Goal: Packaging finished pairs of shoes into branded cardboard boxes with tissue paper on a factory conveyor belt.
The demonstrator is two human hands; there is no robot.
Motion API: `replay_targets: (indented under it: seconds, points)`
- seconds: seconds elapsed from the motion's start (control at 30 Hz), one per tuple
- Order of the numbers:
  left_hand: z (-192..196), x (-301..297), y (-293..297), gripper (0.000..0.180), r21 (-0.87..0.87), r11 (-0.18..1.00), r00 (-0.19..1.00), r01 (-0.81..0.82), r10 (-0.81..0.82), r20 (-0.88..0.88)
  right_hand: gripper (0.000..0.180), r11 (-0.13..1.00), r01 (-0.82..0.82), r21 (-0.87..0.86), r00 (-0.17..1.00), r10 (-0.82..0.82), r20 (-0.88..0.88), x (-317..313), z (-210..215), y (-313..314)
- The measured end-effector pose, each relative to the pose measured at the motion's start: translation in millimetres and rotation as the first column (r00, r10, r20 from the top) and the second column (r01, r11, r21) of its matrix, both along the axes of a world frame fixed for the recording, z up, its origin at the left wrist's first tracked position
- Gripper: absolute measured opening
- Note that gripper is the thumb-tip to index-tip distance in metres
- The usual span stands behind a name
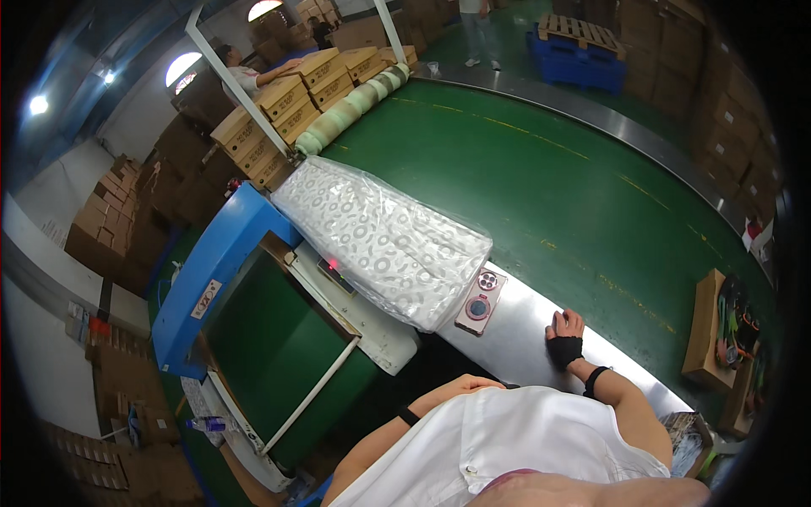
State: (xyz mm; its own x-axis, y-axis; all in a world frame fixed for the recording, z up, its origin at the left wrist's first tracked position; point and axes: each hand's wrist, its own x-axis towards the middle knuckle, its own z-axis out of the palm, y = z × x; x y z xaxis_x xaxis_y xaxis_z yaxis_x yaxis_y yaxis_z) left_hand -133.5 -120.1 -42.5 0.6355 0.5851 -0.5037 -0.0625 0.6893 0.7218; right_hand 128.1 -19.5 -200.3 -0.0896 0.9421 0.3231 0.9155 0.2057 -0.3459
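My right hand, in a black fingerless glove, rests on the silver metal edge of a green conveyor belt. Its bare fingers lie slightly bent, with nothing in them. My left hand is drawn in against the front of my white shirt, and its fingers are mostly hidden. Between the hands and the wrapped item, a phone in a pinkish case lies on the metal edge, its camera side up. Farther left, a silver patterned piece under clear plastic covers part of the ledge and touches neither hand.
A blue-framed machine with its own green belt stands at left. Yellowish boxes are stacked beyond a wrapped roller; a person reaches over them. A carton of tools sits at right. Another person stands beyond the conveyor.
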Motion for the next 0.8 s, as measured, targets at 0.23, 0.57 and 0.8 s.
replay_targets:
  seconds: [0.23,0.57,0.8]
  points:
    - [-15.0,3.7,14.2,0.028,0.077,0.996,0.998,0.043,-0.04,-0.048,0.039,1.0,-0.011,-0.015,1.0,0.011,-0.016,-0.7,-1.6,2.5]
    - [-97.8,7.2,32.9,0.032,0.387,0.904,0.822,0.18,0.078,-0.565,0.043,0.998,-0.029,-0.048,0.999,0.027,-0.043,5.5,-5.0,5.8]
    - [-134.8,6.7,46.5,0.046,0.577,0.706,0.772,0.412,0.066,-0.633,0.042,0.999,-0.044,-0.004,0.998,0.043,-0.056,5.2,-5.3,6.3]
